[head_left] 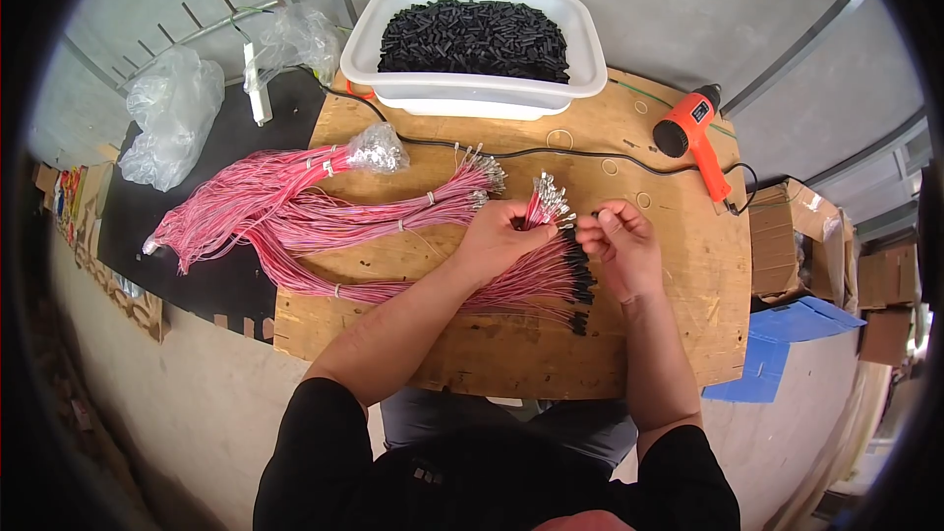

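Head view, the only one here. A bunch of pink wires (536,270) is held in the left hand (497,236), fingers curled around it so the metal terminal ends (548,199) fan upward and stay separated enough to be picked 1 at a time. The rest of that bunch is laid across the wooden desk (678,305) toward the person, with the black-sleeved ends (582,285) fanned out beside the right wrist, probably so finished ones are kept apart from bare ones.

The right hand (618,236) is kept just beside the terminals, and its grip is pressed together at thumb and forefinger on something small and dark, too tiny to be named for sure, though it looks like 1 of the black sleeve pieces.

More pink wire bundles (295,206) are spread out to the left, tied at intervals so they don't tangle, and 1 has its end wrapped in a clear plastic bag (379,149). A white tub (472,34) full of short black tube pieces (474,37) is parked at the far edge of the desk, within reach. An orange heat gun (696,133) is laid on its side to the right, well apart from the hands, its black cable (511,151) run across the board behind the wires. Cardboard boxes (801,236) are stacked on the floor to the right.
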### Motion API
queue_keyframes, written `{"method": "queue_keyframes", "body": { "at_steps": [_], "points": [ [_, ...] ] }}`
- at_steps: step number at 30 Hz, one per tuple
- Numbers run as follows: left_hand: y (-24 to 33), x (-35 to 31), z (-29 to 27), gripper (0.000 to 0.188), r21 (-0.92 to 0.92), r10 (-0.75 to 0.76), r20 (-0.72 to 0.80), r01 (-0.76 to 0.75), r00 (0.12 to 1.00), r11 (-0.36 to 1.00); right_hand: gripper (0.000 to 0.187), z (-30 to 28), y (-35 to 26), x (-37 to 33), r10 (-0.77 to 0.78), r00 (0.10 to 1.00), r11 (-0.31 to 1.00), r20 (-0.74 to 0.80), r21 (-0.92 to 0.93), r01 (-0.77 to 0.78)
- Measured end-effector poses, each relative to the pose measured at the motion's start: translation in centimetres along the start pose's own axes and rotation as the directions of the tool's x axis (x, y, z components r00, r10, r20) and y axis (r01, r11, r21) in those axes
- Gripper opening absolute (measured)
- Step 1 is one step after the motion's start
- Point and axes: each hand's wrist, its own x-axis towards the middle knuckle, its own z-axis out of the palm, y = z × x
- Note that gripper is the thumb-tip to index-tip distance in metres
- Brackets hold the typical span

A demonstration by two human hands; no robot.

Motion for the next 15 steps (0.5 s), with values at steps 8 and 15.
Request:
{"method": "queue_keyframes", "body": {
  "at_steps": [8, 15],
  "points": [
    [0.1, 0.1, 0.0, 0.010, -0.093, -0.030, -0.015, 0.028, 0.999, 0.995, 0.012, 0.9, 0.5, -0.4, -0.045, 0.998, 0.996, 0.035, -0.070, 0.047],
    [0.2, 0.1, 0.1, 0.010, -0.120, -0.001, -0.016, -0.001, 1.000, 0.993, 0.013, 1.4, 0.5, -0.6, -0.062, 0.998, 0.995, 0.002, -0.084, 0.062]
  ]
}}
